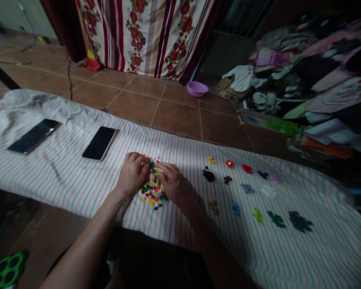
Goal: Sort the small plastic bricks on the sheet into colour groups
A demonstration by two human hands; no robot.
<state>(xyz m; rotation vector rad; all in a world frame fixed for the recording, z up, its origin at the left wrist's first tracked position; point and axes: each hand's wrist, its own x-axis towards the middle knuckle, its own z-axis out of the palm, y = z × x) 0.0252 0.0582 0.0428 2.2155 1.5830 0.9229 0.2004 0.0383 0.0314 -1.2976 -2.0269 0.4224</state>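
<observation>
A pile of small mixed-colour pieces lies on the striped cloth. My left hand rests at the pile's upper left, its fingers curled in at the edge; whatever is under the fingertips is hidden. Across the pile, my right hand reaches in from the right with fingers bent over the pieces, and any piece between them is too small to make out. Sorted by colour, small heaps lie to the right, among them black, red, dark green and dark grey.
Two phones lie on the cloth at the left, one dark and one upright-angled. Beyond the cloth's far edge, a purple basin stands on the tiled floor. Clothes are heaped at the right.
</observation>
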